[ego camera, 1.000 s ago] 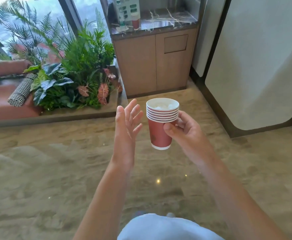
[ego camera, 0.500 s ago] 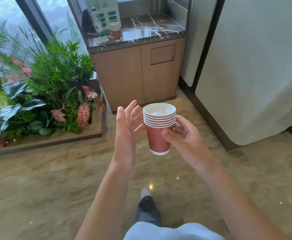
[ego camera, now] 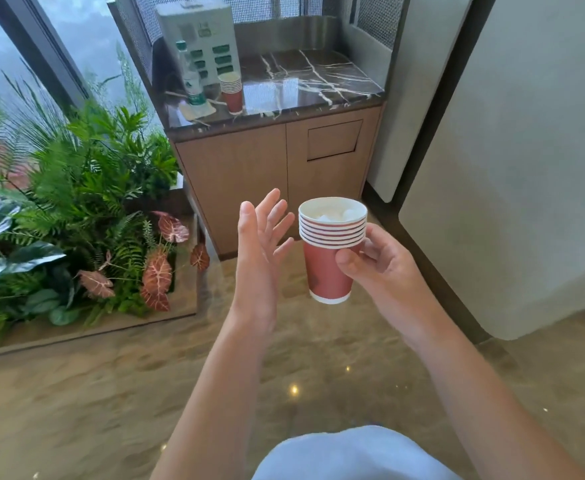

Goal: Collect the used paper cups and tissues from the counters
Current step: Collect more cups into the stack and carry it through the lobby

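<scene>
My right hand (ego camera: pixel 379 268) grips a stack of several nested red paper cups (ego camera: pixel 327 268) at chest height, with white crumpled tissue showing inside the top cup. My left hand (ego camera: pixel 259 251) is held up just left of the stack, fingers straight and spread, touching nothing. Ahead stands a dark marble counter (ego camera: pixel 318 81) on a wooden cabinet. On its left part is a second stack of red paper cups (ego camera: pixel 232 93), and beside it a flat paper napkin (ego camera: pixel 197 110) with a clear plastic bottle (ego camera: pixel 190 77) standing on it.
A grey-green dispenser box (ego camera: pixel 201 39) stands at the back of the counter. A planter full of ferns and red-leaved plants (ego camera: pixel 76 209) fills the left. Pale wall panels (ego camera: pixel 526 150) close the right. Glossy beige stone floor (ego camera: pixel 111 393) lies between me and the cabinet.
The counter and cabinet have come nearer and moved toward the centre of view as I walk forward. Both hands keep their pose, the right one still holding the cup stack.
</scene>
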A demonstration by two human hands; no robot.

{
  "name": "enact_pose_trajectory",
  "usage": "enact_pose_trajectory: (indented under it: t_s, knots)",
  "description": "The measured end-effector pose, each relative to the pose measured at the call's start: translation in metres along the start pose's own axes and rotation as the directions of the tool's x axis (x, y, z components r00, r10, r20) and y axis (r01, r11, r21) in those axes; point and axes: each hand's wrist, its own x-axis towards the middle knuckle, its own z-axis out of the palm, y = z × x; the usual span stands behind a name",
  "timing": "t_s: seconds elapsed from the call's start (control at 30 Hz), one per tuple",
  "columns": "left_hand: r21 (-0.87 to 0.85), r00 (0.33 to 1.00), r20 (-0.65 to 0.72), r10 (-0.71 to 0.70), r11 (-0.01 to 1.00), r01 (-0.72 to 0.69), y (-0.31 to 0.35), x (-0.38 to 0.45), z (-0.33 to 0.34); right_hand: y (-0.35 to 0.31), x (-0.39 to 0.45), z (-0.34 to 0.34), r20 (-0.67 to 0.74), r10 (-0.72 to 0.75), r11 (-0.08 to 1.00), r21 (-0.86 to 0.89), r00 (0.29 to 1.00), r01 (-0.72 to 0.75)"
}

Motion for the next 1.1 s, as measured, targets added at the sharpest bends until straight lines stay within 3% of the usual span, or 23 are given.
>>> enact_pose_trajectory:
  t_s: [0.4, 0.73, 1.1]
  knots:
    - [0.066, 0.998, -0.06, 0.004, 0.998, 0.0, -0.017, 0.196, 0.016, 0.029, 0.21, -0.037, 0.05, -0.008, 1.0, -0.028, 0.999, 0.01]
    - [0.089, 0.987, -0.143, 0.079, 0.994, -0.067, 0.004, 0.387, 0.061, 0.011, 0.421, -0.087, 0.118, -0.073, 0.997, 0.034, 0.99, 0.07]
    - [0.093, 0.993, -0.113, 0.037, 0.995, -0.026, -0.013, 0.535, 0.083, 0.024, 0.578, -0.119, 0.049, -0.078, 0.997, 0.014, 0.996, 0.077]
